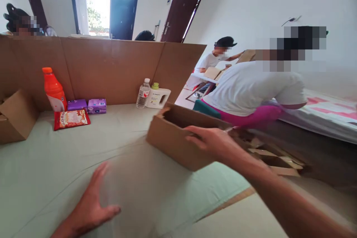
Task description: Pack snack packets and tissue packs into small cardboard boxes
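Note:
My right hand (209, 141) grips the near edge of a brown cardboard box (178, 143), which stands open at the top by the right side of the table. The inside of the box is dark and its contents cannot be made out. At the lower left, my left hand (90, 199) hovers over the table with thumb and fingers spread, slightly blurred and touching nothing. Behind the box are a clear water bottle (143, 95) and a white jug (159, 98) with a green cap.
A cardboard panel (111, 67) borders the table's (117, 141) back. An orange bottle (54, 89), purple packs (97, 106) and a red snack bag (71, 119) stand at left near another box (21, 119). Cardboard boxes (279, 160) lie right; a person (251, 85) sits beyond.

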A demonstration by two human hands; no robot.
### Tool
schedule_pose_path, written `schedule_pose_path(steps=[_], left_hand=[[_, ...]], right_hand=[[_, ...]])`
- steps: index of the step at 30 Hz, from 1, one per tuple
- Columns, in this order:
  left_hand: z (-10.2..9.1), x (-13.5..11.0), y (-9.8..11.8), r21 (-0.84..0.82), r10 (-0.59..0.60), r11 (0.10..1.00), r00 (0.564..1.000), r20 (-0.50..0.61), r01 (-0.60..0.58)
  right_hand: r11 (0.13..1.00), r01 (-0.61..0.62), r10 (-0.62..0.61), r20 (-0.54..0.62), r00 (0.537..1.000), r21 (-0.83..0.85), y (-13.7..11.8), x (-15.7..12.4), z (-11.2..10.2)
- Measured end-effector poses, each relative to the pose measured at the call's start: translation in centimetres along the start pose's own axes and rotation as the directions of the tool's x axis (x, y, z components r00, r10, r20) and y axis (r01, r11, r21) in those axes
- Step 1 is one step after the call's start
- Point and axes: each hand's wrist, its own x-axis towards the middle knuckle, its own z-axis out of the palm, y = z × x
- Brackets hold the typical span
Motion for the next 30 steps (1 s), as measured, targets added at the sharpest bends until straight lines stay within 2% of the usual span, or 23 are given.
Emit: schedule_pose_path(steps=[1, 2, 3, 5, 8, 9, 11, 15, 16, 17, 18, 20, 21, 22, 23, 25, 26, 28, 30], left_hand=[[-1.7, 0.0, 0.1, -0.027, -0.036, 0.999, 0.998, -0.06, 0.034], [-3.2, -0.1, 0.1, -0.054, -0.061, 0.997, 0.991, -0.115, 0.055], [-4.5, -0.4, 0.1, -0.079, -0.078, 0.995, 0.983, -0.164, 0.065], [-6.3, -1.4, -0.1, -0.117, -0.092, 0.991, 0.968, -0.232, 0.066], [-7.6, -4.0, -0.3, -0.177, -0.11, 0.982, 0.961, -0.252, 0.066], [-7.7, -4.9, -0.2, -0.207, -0.132, 0.975, 0.961, -0.243, 0.081], [-7.8, -6.3, -0.1, -0.26, -0.181, 0.958, 0.958, -0.224, 0.121], [-8.1, -6.8, -0.8, -0.232, -0.2, 0.962, 0.949, -0.245, 0.143], [-8.3, -6.7, -1.1, -0.215, -0.187, 0.967, 0.949, -0.252, 0.134], [-8.6, -6.5, -1.5, -0.2, -0.175, 0.972, 0.95, -0.258, 0.125], [-9.0, -6.4, -1.9, -0.186, -0.164, 0.976, 0.95, -0.266, 0.116], [-9.7, -6.5, -2.6, -0.16, -0.154, 0.981, 0.945, -0.288, 0.112], [-10.0, -6.6, -2.9, -0.158, -0.153, 0.981, 0.943, -0.297, 0.11], [-10.3, -6.8, -3.2, -0.165, -0.152, 0.981, 0.942, -0.3, 0.106], [-10.4, -7.0, -3.4, -0.18, -0.146, 0.979, 0.945, -0.294, 0.095], [-10.4, -7.5, -3.6, -0.216, -0.122, 0.974, 0.957, -0.261, 0.066], [-10.2, -7.7, -3.6, -0.23, -0.113, 0.971, 0.964, -0.242, 0.056], [-9.5, -8.0, -3.8, -0.253, -0.135, 0.964, 0.965, -0.224, 0.076], [-8.5, -7.9, -4.4, -0.272, -0.208, 0.952, 0.945, -0.253, 0.137]], right_hand=[[0.995, 0.093, -0.093, 0.007, 0.996, 0.042, -2.8, -0.3, 0.2], [0.962, 0.252, -0.252, -0.013, 0.968, 0.109, -5.6, -0.8, 0.4], [0.899, 0.404, -0.401, -0.055, 0.914, 0.166, -8.4, -1.4, 0.4], [0.753, 0.623, -0.612, -0.121, 0.781, 0.211, -13.4, -2.8, 0.1], [0.558, 0.798, -0.787, -0.158, 0.596, 0.229, -18.2, -4.8, -0.6], [0.51, 0.825, -0.818, -0.158, 0.553, 0.244, -19.1, -5.2, -0.8], [0.451, 0.841, -0.846, -0.158, 0.509, 0.299, -20.1, -5.5, -1.0], [0.395, 0.79, -0.826, -0.195, 0.529, 0.47, -20.4, -4.4, -1.4], [0.377, 0.767, -0.81, -0.217, 0.545, 0.52, -20.1, -3.8, -1.5], [0.369, 0.735, -0.772, -0.253, 0.583, 0.568, -19.8, -2.9, -1.6], [0.384, 0.689, -0.705, -0.286, 0.649, 0.615, -19.4, -1.8, -1.5], [0.456, 0.527, -0.477, -0.303, 0.825, 0.717, -18.6, 1.1, -0.7], [0.477, 0.419, -0.347, -0.272, 0.897, 0.773, -18.4, 2.8, 0.2], [0.476, 0.293, -0.244, -0.195, 0.95, 0.829, -18.4, 4.7, 1.5], [0.46, 0.166, -0.178, -0.093, 0.98, 0.872, -18.7, 6.6, 3.2], [0.433, -0.076, -0.143, 0.152, 0.978, 0.898, -20.0, 10.6, 7.2], [0.447, -0.14, -0.137, 0.223, 0.965, 0.883, -21.1, 12.4, 9.4], [0.488, -0.216, -0.122, 0.311, 0.942, 0.846, -23.7, 15.8, 13.9], [0.518, -0.251, -0.112, 0.355, 0.928, 0.818, -26.8, 18.7, 17.8]])
